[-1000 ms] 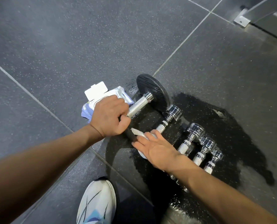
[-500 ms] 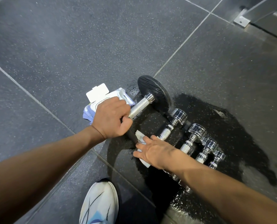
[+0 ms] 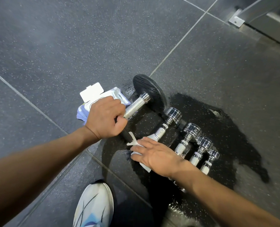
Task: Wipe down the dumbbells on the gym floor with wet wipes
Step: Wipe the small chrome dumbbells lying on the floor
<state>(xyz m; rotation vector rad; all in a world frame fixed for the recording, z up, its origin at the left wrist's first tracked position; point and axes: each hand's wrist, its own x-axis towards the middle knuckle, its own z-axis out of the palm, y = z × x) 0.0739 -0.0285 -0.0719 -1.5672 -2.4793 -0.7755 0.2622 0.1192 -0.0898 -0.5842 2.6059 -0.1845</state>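
Curled tight, the left hand grips the knurled handle of the black-plated dumbbell, which lies near the middle of the gym floor. The right hand, fingers straight, presses a wet wipe flat on what seems to be the dumbbell's near plate, dark against a wet patch. Four chrome dumbbells lie in a row just beside it. A wipes pack sits behind the left hand. A shoe meets the bottom edge.

No text is legible; print on the wipes pack is too blurred.
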